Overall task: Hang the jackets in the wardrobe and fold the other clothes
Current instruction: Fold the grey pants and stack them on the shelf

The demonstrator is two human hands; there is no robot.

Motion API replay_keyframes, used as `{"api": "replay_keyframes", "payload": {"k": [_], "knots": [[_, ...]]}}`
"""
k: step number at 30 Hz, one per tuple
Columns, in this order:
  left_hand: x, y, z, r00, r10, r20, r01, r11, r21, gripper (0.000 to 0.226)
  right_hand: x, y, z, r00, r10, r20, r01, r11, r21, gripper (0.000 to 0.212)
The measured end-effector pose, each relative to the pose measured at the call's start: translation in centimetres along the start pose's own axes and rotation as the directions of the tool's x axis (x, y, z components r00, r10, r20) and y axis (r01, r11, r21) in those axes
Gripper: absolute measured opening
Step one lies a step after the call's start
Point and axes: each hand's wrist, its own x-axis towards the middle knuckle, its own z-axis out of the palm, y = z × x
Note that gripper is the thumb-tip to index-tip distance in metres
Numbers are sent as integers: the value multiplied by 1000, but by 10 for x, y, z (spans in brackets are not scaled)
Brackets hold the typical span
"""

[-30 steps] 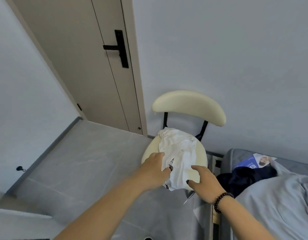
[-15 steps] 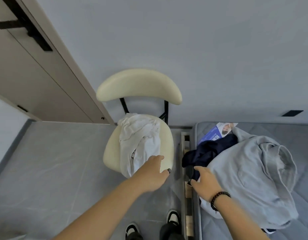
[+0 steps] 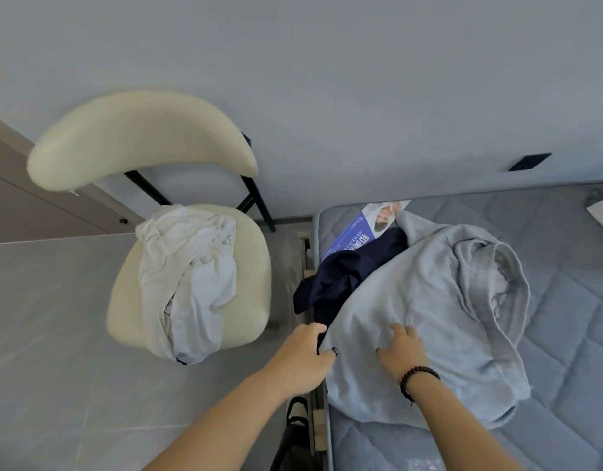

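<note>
Left hand pinches grey hoodie; right hand presses it.

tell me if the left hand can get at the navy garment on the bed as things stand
Probably yes. The left hand already pinches the edge of the grey hoodie right beside the navy garment, whose near part lies uncovered at the mattress edge. The hoodie covers the rest of it.

Soft cloth on a quilted mattress, beside a smooth cream chair.
The grey sweatshirt looks matt and fleecy; the white garment is thin, creased cotton; the blue leaflet is glossy paper; the floor tiles are matt stone-look.
</note>
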Motion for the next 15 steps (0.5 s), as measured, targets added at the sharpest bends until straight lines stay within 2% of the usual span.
{"api": "replay_keyframes", "payload": {"k": [3,5,7,9,11,13,15], "knots": [[21,0,13,1000,-23,21,23,1000,0,51,24,25,11,991,124,-41,-125,992,-2,67],[32,-1,19,999,-27,29,27,1000,7,52,34,39,18,989,148,-26,-149,988,-27,79],[40,-3,25,999,-39,35,38,999,25,55,40,50,26,992,121,-45,-128,975,-180,81],[47,-4,29,998,-57,42,55,997,47,58,47,58,29,990,34,-137,-84,922,-377,63],[53,-4,33,996,-67,53,64,997,50,58,60,65,27,978,-65,-200,-35,887,-461,46],[54,-3,35,996,-68,57,66,997,33,56,70,70,20,977,-107,-187,11,891,-454,44],[52,-3,38,995,-73,71,71,997,36,56,75,71,13,985,-83,-150,29,942,-333,35]]}}
